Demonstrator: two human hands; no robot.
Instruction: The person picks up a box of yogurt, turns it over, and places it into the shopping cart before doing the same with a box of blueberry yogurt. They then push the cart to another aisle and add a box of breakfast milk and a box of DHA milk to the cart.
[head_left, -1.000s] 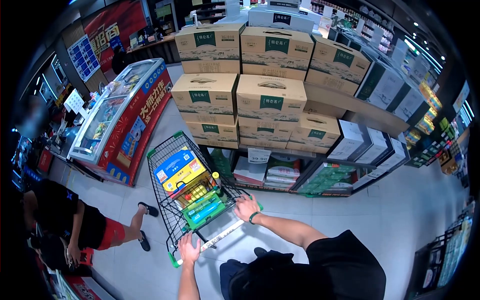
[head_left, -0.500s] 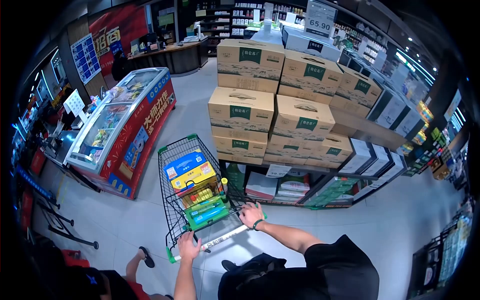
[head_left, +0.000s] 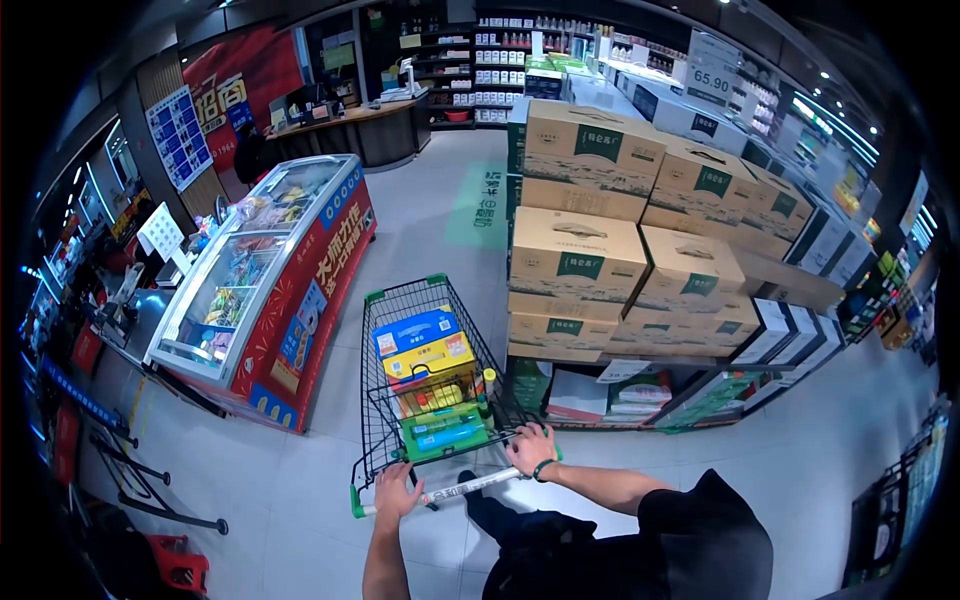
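Note:
A black wire shopping cart (head_left: 375,410) with green corners stands in front of me. My left hand (head_left: 397,490) rests at the left end of its white handle (head_left: 470,487), fingers spread over the bar. Near the right end, my right hand (head_left: 532,450), with a dark band on the wrist, is curled round the bar. Inside the cart lie a blue and yellow box (head_left: 425,345), a green package with a blue front (head_left: 445,430) and yellow items between them. A bottle with a yellow cap (head_left: 489,377) stands at the cart's right side.
Stacked brown cartons (head_left: 578,255) on a shelf rise close to the cart's right. A red-sided display freezer (head_left: 300,310) stands to the left. Behind are a curved counter (head_left: 385,135) and a person in dark clothes (head_left: 252,152). A red stool (head_left: 180,565) is at lower left.
The cart and both hands appear further right in view, and its front now points more toward the aisle. The carton stack has shifted right. The person at lower left has mostly left the view.

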